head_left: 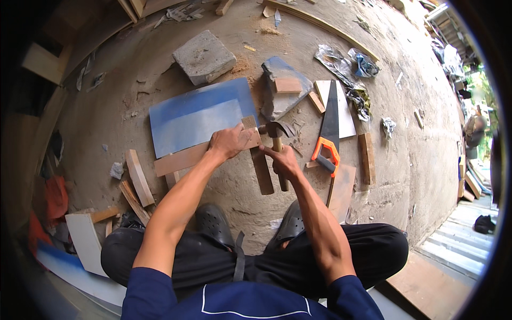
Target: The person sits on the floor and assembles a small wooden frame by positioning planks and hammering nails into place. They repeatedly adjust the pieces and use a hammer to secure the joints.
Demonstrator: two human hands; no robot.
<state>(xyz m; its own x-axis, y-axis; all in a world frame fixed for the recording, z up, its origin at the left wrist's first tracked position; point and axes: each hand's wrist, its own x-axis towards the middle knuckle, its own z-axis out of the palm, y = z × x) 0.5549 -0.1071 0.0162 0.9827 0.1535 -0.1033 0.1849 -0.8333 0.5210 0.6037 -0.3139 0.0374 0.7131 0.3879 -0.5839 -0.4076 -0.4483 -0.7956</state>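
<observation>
Two wood pieces meet in front of me: a long board running lower left to upper right, and a dark strip lying roughly fore-aft, crossing at the board's right end. Left hand sits on the board just left of that crossing, fingers pressed down over it; can't tell if they pinch anything, thumb side is hidden. Right hand is wrapped around the hammer handle, high up near the head. Key relation: hammer head is just right of the crossing, striking face toward it; handle runs near parallel to the strip, on its right. Right hand is nearer the strip's lower half, left hand owns the board.

Count: 1 hammer, 1 board, 1 strip. Around them: 1 handsaw to the right, blade pointing away, partly over 1 white panel; 1 blue panel beyond the board; 1 concrete block past that; 1 blue-topped slab carrying 1 short offcut. Two dark clogs on my feet, nearer me.
</observation>
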